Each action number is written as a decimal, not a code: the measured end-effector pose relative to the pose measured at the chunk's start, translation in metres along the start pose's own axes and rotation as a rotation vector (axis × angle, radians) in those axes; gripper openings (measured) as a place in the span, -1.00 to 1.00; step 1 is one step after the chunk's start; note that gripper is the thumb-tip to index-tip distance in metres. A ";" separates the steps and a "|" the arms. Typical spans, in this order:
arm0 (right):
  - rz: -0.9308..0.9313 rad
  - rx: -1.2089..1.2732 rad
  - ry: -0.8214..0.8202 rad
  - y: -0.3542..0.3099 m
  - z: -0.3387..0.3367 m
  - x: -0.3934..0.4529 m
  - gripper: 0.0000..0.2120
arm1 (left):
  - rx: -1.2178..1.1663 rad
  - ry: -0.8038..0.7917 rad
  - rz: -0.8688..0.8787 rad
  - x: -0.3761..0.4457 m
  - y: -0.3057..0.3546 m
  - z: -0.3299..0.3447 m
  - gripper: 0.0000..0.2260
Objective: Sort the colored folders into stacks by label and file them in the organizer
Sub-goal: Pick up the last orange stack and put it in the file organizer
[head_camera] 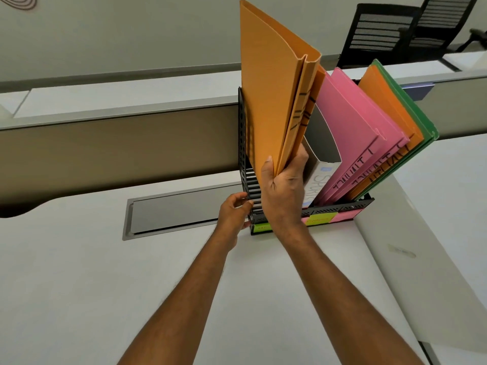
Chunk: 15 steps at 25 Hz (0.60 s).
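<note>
A black slotted organizer [340, 206] stands on the white desk, with green and pink sticky labels along its front edge. My right hand [283, 188] grips the lower edge of two tan-orange folders [271, 83] standing upright in the organizer's leftmost slot. My left hand [234, 212] holds the organizer's front left corner. Further right a white box file [320, 164], two pink folders [353, 133], an orange folder [387, 101] and a green folder [407, 101] lean to the right in the other slots.
A grey cable hatch [179, 212] is set into the desk left of the organizer. A beige divider panel [118, 148] runs behind it. Two black mesh chairs [382, 32] stand at the back right. A second desk surface [427, 272] adjoins on the right.
</note>
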State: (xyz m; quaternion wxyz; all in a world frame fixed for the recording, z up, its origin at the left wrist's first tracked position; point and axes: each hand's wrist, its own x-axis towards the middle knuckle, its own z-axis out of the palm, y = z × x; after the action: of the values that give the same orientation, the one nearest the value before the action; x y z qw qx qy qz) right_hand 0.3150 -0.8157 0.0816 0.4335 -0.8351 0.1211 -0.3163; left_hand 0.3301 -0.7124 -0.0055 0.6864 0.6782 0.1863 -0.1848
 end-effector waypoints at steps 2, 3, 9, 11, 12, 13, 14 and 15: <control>0.027 -0.131 -0.124 -0.007 -0.016 0.003 -0.43 | -0.012 0.001 -0.008 -0.001 0.001 0.000 -0.71; 0.005 -0.240 -0.171 -0.003 -0.023 0.005 -0.44 | -0.017 0.001 -0.012 -0.001 0.001 0.000 -0.71; 0.155 -0.061 -0.345 -0.013 -0.034 0.015 -0.42 | -0.035 0.007 -0.017 -0.001 0.000 0.000 -0.70; 0.176 -0.029 -0.305 -0.012 -0.029 0.015 -0.39 | -0.033 0.007 -0.017 -0.001 0.000 0.000 -0.70; 0.174 -0.031 -0.284 -0.011 -0.025 0.015 -0.40 | -0.032 0.005 -0.014 0.000 -0.001 0.000 -0.69; 0.170 -0.035 -0.269 -0.008 -0.023 0.013 -0.41 | -0.031 0.002 -0.011 0.001 -0.001 0.000 -0.69; 0.171 -0.038 -0.259 -0.006 -0.021 0.011 -0.43 | -0.030 0.002 -0.009 0.001 -0.002 0.001 -0.69; 0.186 -0.030 -0.257 -0.004 -0.019 0.008 -0.43 | -0.028 0.004 -0.006 0.001 -0.002 0.001 -0.69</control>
State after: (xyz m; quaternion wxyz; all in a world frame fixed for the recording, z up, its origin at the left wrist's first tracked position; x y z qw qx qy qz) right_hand 0.3093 -0.8295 0.0959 0.4603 -0.8603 0.1459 -0.1634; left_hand 0.3302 -0.7132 -0.0082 0.6948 0.6684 0.1923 -0.1831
